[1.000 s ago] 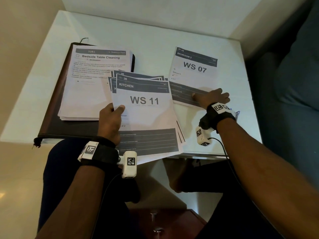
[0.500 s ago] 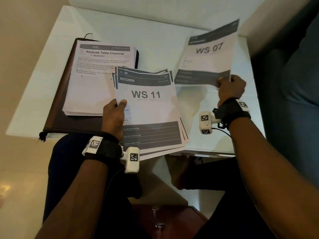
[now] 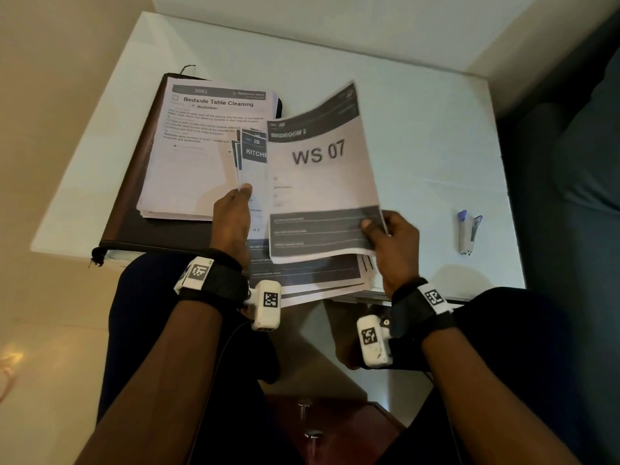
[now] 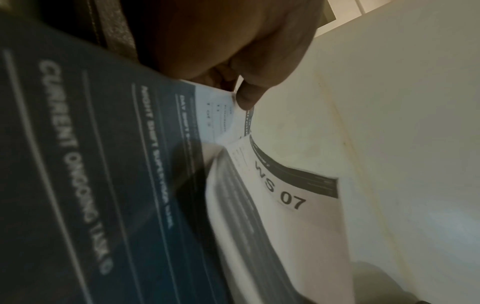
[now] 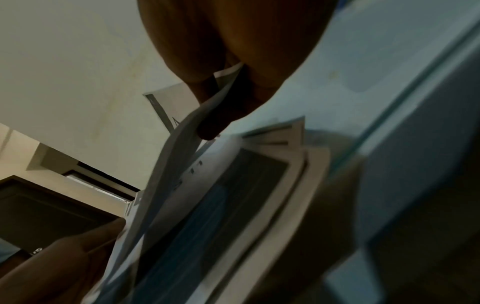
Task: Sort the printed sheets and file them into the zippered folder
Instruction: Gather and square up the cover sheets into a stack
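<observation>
The right hand [image 3: 396, 243] has carried the WS 07 sheet [image 3: 318, 169] over the fanned stack [image 3: 315, 280].

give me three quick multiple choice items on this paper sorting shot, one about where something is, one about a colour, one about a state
1. Where does the stapler lie?
A. on the white table, to the right of the held sheets
B. on top of the zippered folder
C. in the left hand

2. What colour is the zippered folder under the Bedside Table Cleaning stack?
A. bright yellow
B. dark brown
C. white

3. What is the right hand doing?
A. resting flat on the table
B. hanging idle, holding nothing
C. pinching the lower right corner of the WS 07 sheet

Answers: 1 A, it lies on bare tabletop near the right edge. 2 B, its dark brown cover shows around the stack. 3 C, the thumb lies on the sheet's dark footer band, while the left hand holds the KITCHEN sheets.
</observation>
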A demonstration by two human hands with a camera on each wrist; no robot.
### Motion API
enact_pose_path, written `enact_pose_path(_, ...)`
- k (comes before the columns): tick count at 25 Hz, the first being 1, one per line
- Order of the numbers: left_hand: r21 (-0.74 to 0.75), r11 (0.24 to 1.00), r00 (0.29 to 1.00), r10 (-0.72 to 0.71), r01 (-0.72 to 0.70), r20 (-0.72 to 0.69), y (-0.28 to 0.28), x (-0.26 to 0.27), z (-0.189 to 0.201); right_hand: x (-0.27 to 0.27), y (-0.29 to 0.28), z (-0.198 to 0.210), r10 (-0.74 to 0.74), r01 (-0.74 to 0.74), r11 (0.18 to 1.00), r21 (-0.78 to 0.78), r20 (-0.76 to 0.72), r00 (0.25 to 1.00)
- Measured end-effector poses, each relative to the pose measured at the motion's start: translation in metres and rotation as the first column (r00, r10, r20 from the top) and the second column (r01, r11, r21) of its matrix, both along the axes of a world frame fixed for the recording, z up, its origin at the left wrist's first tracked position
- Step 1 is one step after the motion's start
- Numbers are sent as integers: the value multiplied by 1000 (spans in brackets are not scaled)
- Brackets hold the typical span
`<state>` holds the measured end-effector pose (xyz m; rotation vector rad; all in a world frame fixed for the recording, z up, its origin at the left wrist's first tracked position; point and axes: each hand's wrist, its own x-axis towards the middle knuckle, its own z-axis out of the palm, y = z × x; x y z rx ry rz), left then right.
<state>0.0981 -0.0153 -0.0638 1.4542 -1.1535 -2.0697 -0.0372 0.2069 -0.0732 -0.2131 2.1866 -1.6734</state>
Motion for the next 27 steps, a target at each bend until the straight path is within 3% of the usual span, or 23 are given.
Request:
enact_pose_path(2,52,999,999,-6,9,-49,0,1,0,14,0,-11,49,-51,998,49,29,998)
enact_pose_path(7,-114,986,992,-123,124,17,0,5,-7,21,0,-16,199,-197,955,220,13,980)
enact_pose_path(10,-124,981,987,-155,149,-40,6,9,5,3,-1,-7,201,-197,934,297,17,979)
enact_pose_path(12,-185,965,970,-208,183,-123,14,9,25,-14,-1,18,185,-199,966,166,96,978)
enact_pose_path(15,-359,919,914,-277,162,-297,30,-3,60,-38,1,73,252,-223,958,-180,159,955)
enact_pose_path(18,-540,838,875,-318,80,-364,45,-26,94,-57,11,114,242,-222,915,-338,17,970)
enact_pose_path(20,-635,771,902,-305,46,-306,52,-40,102,-62,20,124,205,-216,895,-390,-70,976)
enact_pose_path(23,-707,703,940,-290,83,-178,68,-56,98,-61,27,115,152,-180,923,-341,-106,983)
enact_pose_path(27,-631,756,946,-306,175,-104,85,-63,81,-53,31,85,125,-121,990,-66,70,990)
